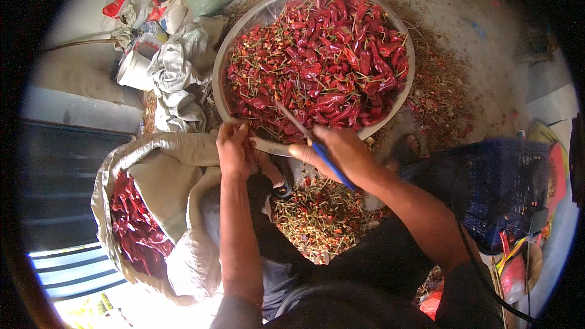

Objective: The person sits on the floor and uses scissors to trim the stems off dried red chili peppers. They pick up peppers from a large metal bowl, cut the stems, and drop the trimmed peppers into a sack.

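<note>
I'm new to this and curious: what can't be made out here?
In the head view:
What the left hand holds, if anything: hidden by its own grip.
The exact kind of tool in the right hand: blurred, partly covered by the hand.
The bottom of the basin: buried under peppers.
How full the sack is: its folds hide much.

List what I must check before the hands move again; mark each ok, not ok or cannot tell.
1. Tool held in the right hand: ok, gripped by its blue handle.
2. Blade apart from the left hand: ok, a gap shows.
3. Left hand's hold: cannot tell what, if anything, it grips.
4. Chilies in the basin: ok, a big heap.
5. Sack open: ok, dried chilies show inside.
6. Scraps swept up: not ok, they lie piled on the basin's near side.
</note>
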Action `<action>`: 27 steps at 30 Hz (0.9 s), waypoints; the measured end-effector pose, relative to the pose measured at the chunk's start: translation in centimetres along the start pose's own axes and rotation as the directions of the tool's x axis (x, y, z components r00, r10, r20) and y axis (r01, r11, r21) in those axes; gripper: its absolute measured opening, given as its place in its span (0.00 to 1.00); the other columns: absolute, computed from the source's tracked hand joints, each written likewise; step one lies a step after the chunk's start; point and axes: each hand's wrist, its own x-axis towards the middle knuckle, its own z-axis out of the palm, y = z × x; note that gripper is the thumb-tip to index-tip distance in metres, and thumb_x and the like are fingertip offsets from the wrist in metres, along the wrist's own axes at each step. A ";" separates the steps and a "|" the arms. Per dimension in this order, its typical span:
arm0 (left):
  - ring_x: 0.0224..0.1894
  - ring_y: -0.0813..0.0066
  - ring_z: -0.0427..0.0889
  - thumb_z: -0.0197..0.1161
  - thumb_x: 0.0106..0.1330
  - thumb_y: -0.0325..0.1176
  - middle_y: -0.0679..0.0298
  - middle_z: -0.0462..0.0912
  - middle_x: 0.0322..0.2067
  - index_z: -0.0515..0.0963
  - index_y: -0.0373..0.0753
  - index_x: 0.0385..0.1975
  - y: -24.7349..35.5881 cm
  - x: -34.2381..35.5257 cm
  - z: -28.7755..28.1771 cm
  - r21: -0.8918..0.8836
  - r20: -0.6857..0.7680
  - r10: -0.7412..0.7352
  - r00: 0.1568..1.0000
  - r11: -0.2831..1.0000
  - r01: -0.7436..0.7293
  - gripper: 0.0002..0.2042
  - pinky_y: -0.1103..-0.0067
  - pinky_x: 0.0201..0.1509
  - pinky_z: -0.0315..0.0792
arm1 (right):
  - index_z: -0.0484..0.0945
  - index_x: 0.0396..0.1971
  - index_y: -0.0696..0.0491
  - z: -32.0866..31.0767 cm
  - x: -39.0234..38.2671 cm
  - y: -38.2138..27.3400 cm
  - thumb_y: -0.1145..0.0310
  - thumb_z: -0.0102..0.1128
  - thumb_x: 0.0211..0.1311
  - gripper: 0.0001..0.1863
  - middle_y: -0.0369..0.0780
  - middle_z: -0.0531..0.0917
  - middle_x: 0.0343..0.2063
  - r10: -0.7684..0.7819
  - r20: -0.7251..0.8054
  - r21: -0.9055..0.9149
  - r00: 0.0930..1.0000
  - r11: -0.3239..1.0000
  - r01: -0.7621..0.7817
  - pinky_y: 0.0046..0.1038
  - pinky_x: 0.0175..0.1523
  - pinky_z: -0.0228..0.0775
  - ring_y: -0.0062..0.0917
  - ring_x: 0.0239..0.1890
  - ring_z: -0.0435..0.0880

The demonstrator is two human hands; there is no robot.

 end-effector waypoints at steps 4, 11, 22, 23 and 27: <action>0.36 0.66 0.82 0.64 0.56 0.29 0.58 0.81 0.33 0.77 0.39 0.43 -3.7 10.0 0.3 0.742 0.174 0.174 0.969 0.624 -0.245 0.14 0.72 0.39 0.77 | 0.76 0.25 0.55 -1.4 1.0 -0.9 0.43 0.59 0.59 0.26 0.43 0.77 0.17 0.055 -0.111 0.177 0.992 0.984 -0.035 0.36 0.31 0.69 0.33 0.23 0.79; 0.46 0.57 0.80 0.60 0.53 0.28 0.56 0.78 0.45 0.79 0.47 0.46 -9.9 14.9 1.6 0.914 0.390 0.185 0.902 0.040 -0.404 0.18 0.67 0.49 0.75 | 0.76 0.31 0.55 -3.0 1.2 0.4 0.43 0.55 0.62 0.26 0.43 0.78 0.21 0.199 -0.004 0.183 0.980 0.964 -0.195 0.35 0.34 0.68 0.33 0.25 0.78; 0.34 0.49 0.82 0.66 0.56 0.30 0.52 0.82 0.28 0.74 0.37 0.37 -4.4 11.7 0.6 0.757 0.287 0.409 0.867 0.457 -0.466 0.11 0.65 0.37 0.74 | 0.72 0.27 0.57 -2.5 1.0 -0.1 0.37 0.59 0.56 0.32 0.52 0.79 0.23 0.117 -0.057 -0.169 0.992 0.978 -0.125 0.44 0.35 0.69 0.45 0.30 0.82; 0.33 0.50 0.81 0.66 0.56 0.29 0.52 0.82 0.27 0.74 0.36 0.36 -3.4 10.6 0.7 0.716 0.267 0.442 0.856 0.504 -0.483 0.11 0.65 0.36 0.74 | 0.72 0.28 0.57 -2.3 1.0 -0.2 0.37 0.59 0.55 0.32 0.52 0.80 0.24 0.106 -0.049 -0.201 0.993 0.973 -0.113 0.44 0.35 0.69 0.46 0.30 0.82; 0.30 0.53 0.80 0.66 0.56 0.28 0.52 0.80 0.26 0.74 0.34 0.34 -0.5 4.9 1.9 0.587 0.197 0.482 0.854 0.639 -0.497 0.09 0.66 0.36 0.73 | 0.73 0.32 0.58 -1.3 0.5 0.3 0.33 0.57 0.52 0.36 0.52 0.81 0.26 0.091 -0.016 -0.320 0.996 0.943 -0.091 0.45 0.36 0.70 0.47 0.32 0.82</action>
